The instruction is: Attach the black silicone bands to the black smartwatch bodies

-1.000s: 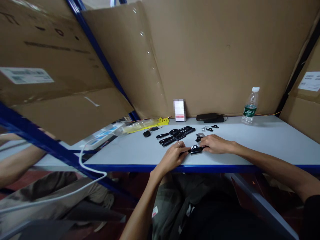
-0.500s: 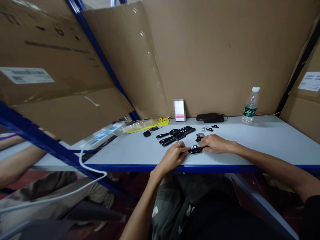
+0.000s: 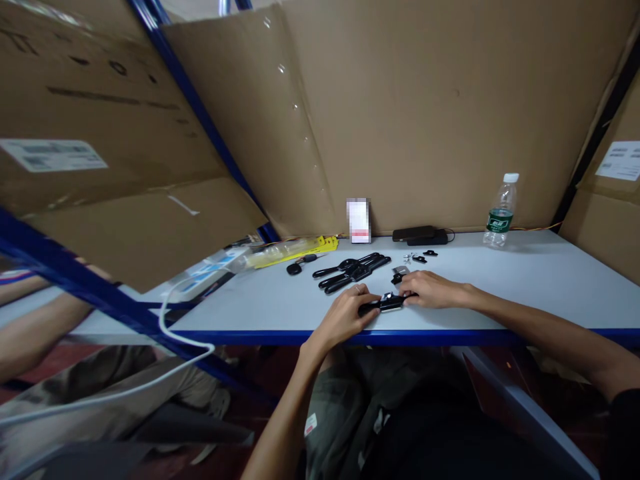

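The left hand [image 3: 349,311] and right hand [image 3: 432,291], both curled closed, grip opposite ends of the black tool [image 3: 391,304] over the table [image 3: 280,310]. The tool has just tilted, bringing its pale lower edge into clearer view.

Brown cardboard wall [image 3: 400,120] behind a pale grey tabletop [image 3: 525,287] with blue front edge [image 3: 450,337], slanting blue metal post [image 3: 197,107] at left, labelled cardboard panels [image 3: 125,223] on both sides, shadowed reddish floor [image 3: 55,353] below.

I'm watching the left hand [image 3: 349,310] and right hand [image 3: 427,289] holding a black tool [image 3: 391,304]; similar tools [image 3: 354,271] are lying nearby.
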The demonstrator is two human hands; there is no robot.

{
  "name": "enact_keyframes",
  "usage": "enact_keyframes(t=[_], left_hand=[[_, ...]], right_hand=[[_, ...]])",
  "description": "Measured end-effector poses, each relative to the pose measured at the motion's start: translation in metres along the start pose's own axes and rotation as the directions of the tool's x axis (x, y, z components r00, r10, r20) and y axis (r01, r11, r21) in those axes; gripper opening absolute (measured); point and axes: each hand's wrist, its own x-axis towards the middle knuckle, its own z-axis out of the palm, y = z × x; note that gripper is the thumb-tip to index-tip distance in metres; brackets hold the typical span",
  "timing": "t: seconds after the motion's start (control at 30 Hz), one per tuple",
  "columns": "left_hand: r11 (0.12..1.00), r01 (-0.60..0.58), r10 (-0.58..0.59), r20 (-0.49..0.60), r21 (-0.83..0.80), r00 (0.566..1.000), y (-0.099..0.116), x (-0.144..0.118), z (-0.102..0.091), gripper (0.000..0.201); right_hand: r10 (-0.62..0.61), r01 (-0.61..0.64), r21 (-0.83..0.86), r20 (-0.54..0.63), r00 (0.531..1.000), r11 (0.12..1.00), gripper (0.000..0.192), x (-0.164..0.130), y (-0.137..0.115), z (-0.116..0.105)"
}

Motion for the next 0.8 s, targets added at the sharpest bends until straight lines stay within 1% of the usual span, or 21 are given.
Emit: enact_keyframes(t=[0.2,0.47,0.67,0.8], left_hand=[[1.0,0.009,-0.008,0.018,-0.024,1.0,-0.0011,-0.0003,-0.0009,0.028],[0.999,0.007,-0.006,0.02,-0.045,1.0,-0.0089,-0.0002,0.0023,0.028],[0.999,0.006,-0.005,0.015,-0.044,1.0,-0.0082,0.0002,0.0023,0.028],[1.0,0.008,-0.007,0.032,-0.029,0.999,-0.0051,-0.0001,0.0001,0.031]], right_hand=[[-0.011,0.012,0.035,-0.018,1.0,0.999,0.007,0.0012,0.003,0.0035],[-0.045,0.047,0.07,-0.036,0.998,0.996,0.006,0.0023,0.0081,0.0055],[-0.021,0.024,0.088,-0.031,0.999,0.996,0.004,0.0033,0.0069,0.0044],[-0.004,0.003,0.072,0.005,1.0,0.997,0.006,0.0038,0.0027,-0.0007]])
